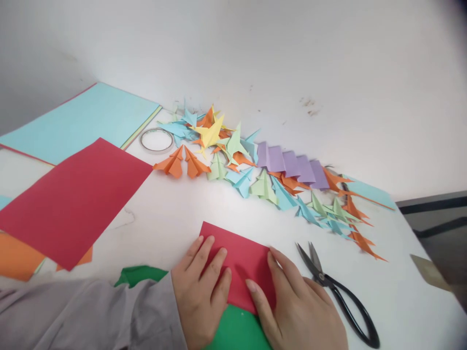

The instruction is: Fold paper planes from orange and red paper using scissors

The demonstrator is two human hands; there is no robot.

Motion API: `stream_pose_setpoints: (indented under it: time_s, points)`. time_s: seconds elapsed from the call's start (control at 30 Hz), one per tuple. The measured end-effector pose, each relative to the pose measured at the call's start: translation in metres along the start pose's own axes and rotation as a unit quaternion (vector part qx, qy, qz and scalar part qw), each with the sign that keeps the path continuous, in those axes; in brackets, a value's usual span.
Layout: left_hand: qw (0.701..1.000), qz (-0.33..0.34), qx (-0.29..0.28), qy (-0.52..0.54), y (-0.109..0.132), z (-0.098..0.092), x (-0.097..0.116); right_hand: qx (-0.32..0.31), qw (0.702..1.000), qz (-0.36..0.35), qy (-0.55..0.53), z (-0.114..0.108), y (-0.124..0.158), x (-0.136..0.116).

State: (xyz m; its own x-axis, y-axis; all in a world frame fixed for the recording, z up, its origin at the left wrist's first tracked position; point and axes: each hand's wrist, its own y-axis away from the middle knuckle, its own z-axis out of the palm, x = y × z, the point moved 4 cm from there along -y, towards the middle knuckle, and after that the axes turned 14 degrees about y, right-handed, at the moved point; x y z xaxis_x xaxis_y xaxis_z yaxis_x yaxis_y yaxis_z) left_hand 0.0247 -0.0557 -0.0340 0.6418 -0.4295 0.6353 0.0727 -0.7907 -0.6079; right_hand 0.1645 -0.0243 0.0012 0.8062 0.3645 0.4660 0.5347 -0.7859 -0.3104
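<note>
A small folded red paper (242,255) lies on the white table (168,218) near its front edge. My left hand (199,291) rests flat on the paper's left part, fingers stretched out. My right hand (295,306) presses the paper's right side and lower edge with straight fingers. A green sheet (237,330) lies under both hands and the red paper. Neither hand grips anything.
Black scissors (337,291) lie open just right of my right hand. A row of folded paper figures (255,165) runs along the wall. A large red sheet (73,199), light blue sheets (83,121), orange paper (16,257) and a tape roll (156,140) lie at the left.
</note>
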Motion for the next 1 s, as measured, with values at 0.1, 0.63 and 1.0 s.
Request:
stream_pose_setpoints:
  time_s: [0.1, 0.63, 1.0]
  points:
    - [0.992, 0.111, -0.062, 0.003, -0.005, -0.004, 0.006, 0.004, 1.0, 0.001, -0.003, 0.0, 0.0, 0.0]
    - [0.98, 0.17, -0.104, -0.002, -0.011, -0.01, 0.009, -0.003, 1.0, 0.011, -0.008, 0.003, 0.004, -0.001]
    - [0.987, 0.118, -0.109, -0.024, -0.009, -0.01, 0.007, 0.005, 1.0, 0.008, -0.013, 0.002, 0.004, -0.001]
